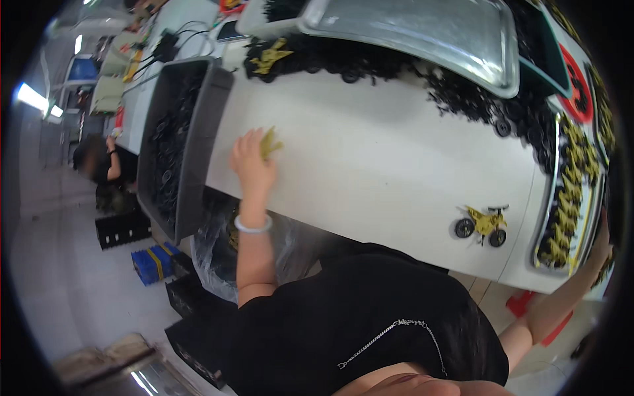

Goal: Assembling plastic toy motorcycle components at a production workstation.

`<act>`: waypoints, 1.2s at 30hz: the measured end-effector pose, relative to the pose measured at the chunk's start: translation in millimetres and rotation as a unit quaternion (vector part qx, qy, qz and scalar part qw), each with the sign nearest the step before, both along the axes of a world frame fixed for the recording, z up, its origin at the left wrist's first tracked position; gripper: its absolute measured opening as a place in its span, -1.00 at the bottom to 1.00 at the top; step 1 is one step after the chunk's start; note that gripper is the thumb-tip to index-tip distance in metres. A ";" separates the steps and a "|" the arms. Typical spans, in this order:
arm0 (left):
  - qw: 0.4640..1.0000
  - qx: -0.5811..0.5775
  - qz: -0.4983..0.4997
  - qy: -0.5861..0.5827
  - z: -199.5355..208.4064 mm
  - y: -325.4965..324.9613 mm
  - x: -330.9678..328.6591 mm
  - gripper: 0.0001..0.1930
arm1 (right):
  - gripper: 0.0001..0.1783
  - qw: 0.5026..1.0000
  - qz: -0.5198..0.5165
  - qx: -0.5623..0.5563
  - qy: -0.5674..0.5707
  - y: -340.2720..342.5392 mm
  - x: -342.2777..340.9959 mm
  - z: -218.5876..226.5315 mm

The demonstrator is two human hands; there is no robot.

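My left hand [252,157] is over the left part of the white table, its fingers closed beside a yellow plastic toy motorcycle body [269,143], which appears pinched at the thumb side. On the right of the table a toy motorcycle [485,226] with a yellow body and black wheels lies on its side. My right arm stretches to the far right, and my right hand [603,239] is at the dark rim of the picture, beside a metal tray [538,261] filled with yellow and black toy motorcycles. The fingers of that hand are hidden.
A deep grey bin [214,99] of black parts stands at the table's left edge. Black wheels and small parts [462,99] are heaped along the far side, below a metal tray [409,30]. Another yellow piece [271,56] lies on the heap. A person [102,165] sits at far left.
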State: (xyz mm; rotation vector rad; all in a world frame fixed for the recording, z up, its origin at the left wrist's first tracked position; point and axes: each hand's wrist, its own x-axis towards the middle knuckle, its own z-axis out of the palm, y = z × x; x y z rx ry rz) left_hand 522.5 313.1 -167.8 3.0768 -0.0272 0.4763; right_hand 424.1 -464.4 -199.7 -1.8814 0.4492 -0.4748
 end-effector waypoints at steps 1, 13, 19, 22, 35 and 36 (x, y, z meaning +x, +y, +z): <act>0.998 -0.014 -0.018 0.050 -18.0 20.4 13.6 -0.48 | -0.56 0.994 0.014 -0.103 0.011 53.7 -30.4 37.6; 0.562 -0.806 -0.066 0.173 -56.8 -93.1 -17.1 -0.50 | -0.63 0.967 -0.036 -0.188 0.167 333.1 -49.6 -0.4; 0.628 -0.759 -0.054 0.161 -55.4 -109.9 -26.8 -0.46 | -0.67 0.980 0.008 -0.154 0.129 350.3 -23.5 -19.1; 0.797 -0.586 -0.107 0.100 -54.7 -90.1 -26.9 -0.41 | -0.68 0.973 0.028 -0.215 0.081 361.6 -6.5 -20.5; 0.948 -0.069 -0.273 0.152 -32.6 -81.2 3.5 -0.53 | -0.76 0.917 0.020 -0.395 0.046 392.1 -32.9 -21.3; 0.946 -0.068 -0.276 0.153 -32.6 -83.5 4.1 -0.53 | -0.76 0.917 0.017 -0.395 0.049 394.2 -32.8 -26.1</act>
